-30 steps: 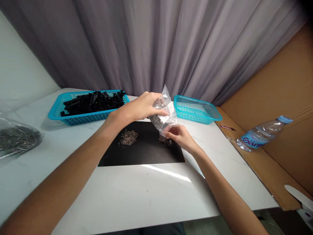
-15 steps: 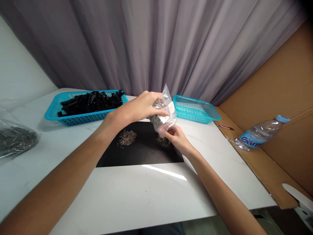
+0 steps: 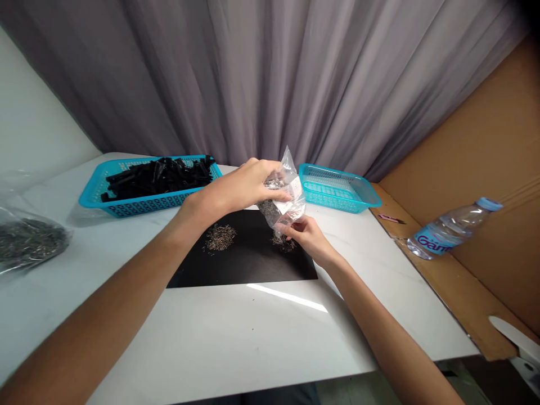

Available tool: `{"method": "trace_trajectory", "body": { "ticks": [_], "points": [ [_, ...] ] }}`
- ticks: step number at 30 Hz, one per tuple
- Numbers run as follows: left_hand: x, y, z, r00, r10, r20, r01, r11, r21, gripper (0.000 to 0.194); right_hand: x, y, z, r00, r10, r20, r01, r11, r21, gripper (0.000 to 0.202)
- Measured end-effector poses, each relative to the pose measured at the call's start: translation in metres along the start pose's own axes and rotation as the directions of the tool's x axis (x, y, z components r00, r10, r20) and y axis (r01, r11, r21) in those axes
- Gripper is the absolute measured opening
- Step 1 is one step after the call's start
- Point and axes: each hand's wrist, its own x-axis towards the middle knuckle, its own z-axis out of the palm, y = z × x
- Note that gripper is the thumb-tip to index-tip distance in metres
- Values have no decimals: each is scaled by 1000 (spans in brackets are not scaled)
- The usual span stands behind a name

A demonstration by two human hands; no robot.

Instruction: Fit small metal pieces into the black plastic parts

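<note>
Tilted over the black mat (image 3: 248,264) is a clear plastic bag (image 3: 296,194) of small metal pieces, probably screws, with a white label. My left hand (image 3: 258,183) is wrapped round its upper side, thumb across the label. Fingers of my right hand (image 3: 304,233) pinch the bag's lower end, which points down at the mat. Right below that end lies a pile of small metal pieces (image 3: 282,243), partly hidden by bag and hand. A second pile (image 3: 220,238) of similar pieces is spread on the mat's left part.
A blue basket (image 3: 139,203) of black parts stands back left, another blue basket (image 3: 337,199) back right. At the left edge lies a larger bag of metal pieces (image 3: 31,244). A water bottle (image 3: 449,230) and a small pink-and-black tool (image 3: 391,219) are on cardboard at right.
Both hands hold the bag in nearly the same place. My right fingers have shifted slightly at its lower end. The view has moved a little.
</note>
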Motion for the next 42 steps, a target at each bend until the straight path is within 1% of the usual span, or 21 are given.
{"method": "trace_trajectory", "body": {
  "ticks": [4, 6, 8, 10, 13, 18, 20, 24, 26, 30, 32, 36, 40, 42],
  "points": [
    [-1, 0, 0, 1000, 17, 3, -17, 1000, -6, 39, 2, 3, 0, 999, -28, -32, 27, 1000, -11, 42],
    [0, -2, 0, 1000, 20, -3, -20, 1000, 1, 39, 2, 0, -2, 999, -30, -22, 29, 999, -34, 43],
    [2, -5, 0, 1000, 9, -2, -9, 1000, 15, 42, 1, -4, -6, 1000, -13, 24, 14, 998, -58, 46],
    [3, -8, 0, 1000, -3, 1, 3, 1000, 28, 46, 0, -8, -9, 996, 4, 94, 4, 997, -79, 47],
    [4, -11, -1, 1000, -3, -2, 3, 999, 38, 47, -1, -11, -13, 984, 4, 176, 15, 994, -105, 45],
    [4, -11, -3, 1000, -9, 6, 9, 999, 33, 49, 0, -7, -19, 980, 1, 199, 24, 992, -124, 42],
    [3, -11, -3, 1000, -10, -1, 10, 999, 31, 51, 0, -5, -23, 980, -16, 200, 49, 985, -164, 40],
    [3, -9, -3, 1000, -14, -1, 14, 1000, 19, 50, 0, -5, -30, 977, -71, 203, 136, 936, -326, 33],
    [3, -9, -3, 1000, -20, 3, 19, 1000, 22, 48, -1, -5, -30, 976, -102, 191, 171, 906, -387, 28],
    [3, -8, -4, 1000, -13, 4, 13, 1000, 2, 47, -3, -6, -30, 965, -206, 160, 259, 834, -487, 16],
    [3, -8, -4, 1000, -10, 13, 11, 1000, -24, 47, -4, -7, -29, 964, -220, 148, 265, 820, -507, 14],
    [3, -6, -4, 1000, -24, 12, 24, 999, -43, 47, -4, -10, -24, 981, -164, 103, 193, 876, -442, 21],
    [3, -5, -4, 1000, -4, 20, 5, 998, -70, 45, -2, -6, -12, 979, -205, -13, 185, 909, -373, 29],
    [2, -4, -4, 1000, 0, 21, 2, 997, -73, 44, -1, -1, -5, 980, -192, -52, 166, 933, -319, 34]
  ]
}}
